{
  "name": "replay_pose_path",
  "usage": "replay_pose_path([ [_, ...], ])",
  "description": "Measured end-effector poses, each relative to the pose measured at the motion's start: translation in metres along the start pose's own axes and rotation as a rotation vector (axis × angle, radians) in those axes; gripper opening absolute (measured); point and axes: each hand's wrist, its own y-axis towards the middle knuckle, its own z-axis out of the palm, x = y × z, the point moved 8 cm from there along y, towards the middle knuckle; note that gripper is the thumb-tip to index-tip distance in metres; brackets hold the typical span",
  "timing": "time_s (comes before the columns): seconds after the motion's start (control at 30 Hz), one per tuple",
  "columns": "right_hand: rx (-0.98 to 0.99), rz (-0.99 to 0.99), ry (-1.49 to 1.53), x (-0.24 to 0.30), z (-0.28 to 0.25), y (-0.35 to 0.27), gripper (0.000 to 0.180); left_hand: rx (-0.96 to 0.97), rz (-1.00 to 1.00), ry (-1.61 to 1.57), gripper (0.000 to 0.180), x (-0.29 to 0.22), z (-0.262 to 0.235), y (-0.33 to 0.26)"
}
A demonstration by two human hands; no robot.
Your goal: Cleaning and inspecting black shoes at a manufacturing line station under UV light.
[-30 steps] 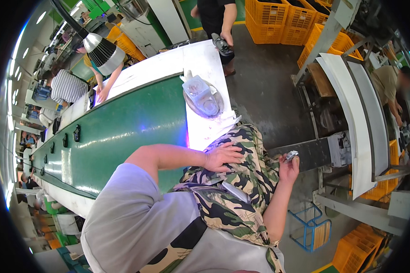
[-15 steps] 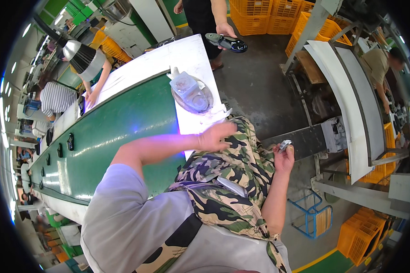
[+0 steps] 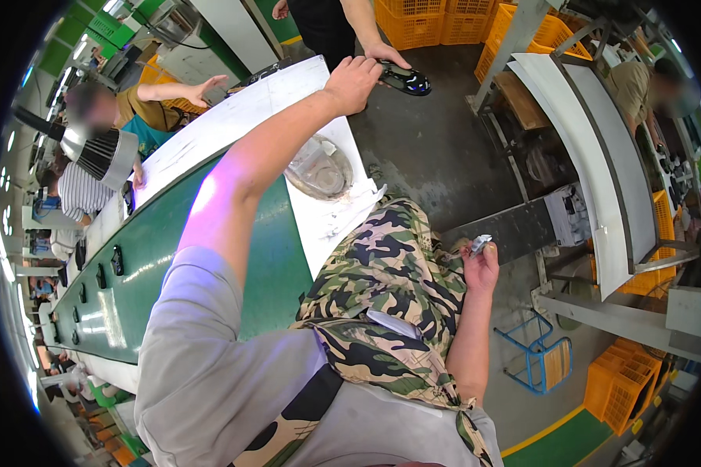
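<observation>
Upper centre, a glossy black oblong piece (image 3: 413, 82) slants down rightward; left hand (image 3: 355, 81) beside it, grip unclear; right hand (image 3: 481, 269) pinches something silvery (image 3: 481, 244).

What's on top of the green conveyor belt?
Along the belt: a spaced row of dark, shoe-like items, too small to identify. Whatever your left arm covers can't be seen.

My left arm (image 3: 249, 171) stretches far, left hand (image 3: 354, 84) fingers curled; my right hand (image 3: 481, 270), nearer, at right, pinches.
</observation>
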Motion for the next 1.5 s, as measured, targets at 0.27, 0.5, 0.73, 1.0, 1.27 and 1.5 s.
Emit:
replay_pose_path([
  [0.27, 0.049, 0.006, -0.016, -0.007, 0.002, 0.008, 0.01, -0.081, -0.09, -0.028, 0.043, -0.005, 0.017, 0.014],
  [0.5, 0.024, 0.018, -0.01, -0.005, -0.003, 0.007, 0.01, -0.018, -0.015, -0.407, 0.065, -0.086, 0.014, -0.059],
  [0.73, 0.068, 0.014, -0.015, -0.004, 0.0, 0.005, 0.009, -0.074, -0.004, -0.493, 0.091, -0.099, -0.02, -0.103],
  [1.0, 0.029, 0.026, -0.001, -0.007, -0.002, 0.004, 0.008, -0.23, -0.053, -0.286, 0.056, 0.012, -0.058, -0.01],
  [1.27, 0.006, 0.021, 0.011, -0.006, 0.002, 0.006, 0.008, -0.064, 0.241, -0.118, 0.061, -0.019, -0.037, 0.009],
  [1.5, 0.044, 0.018, -0.008, -0.006, 0.007, 0.009, 0.01, 0.071, 0.36, -0.179, 0.045, -0.014, -0.032, 0.016],
])
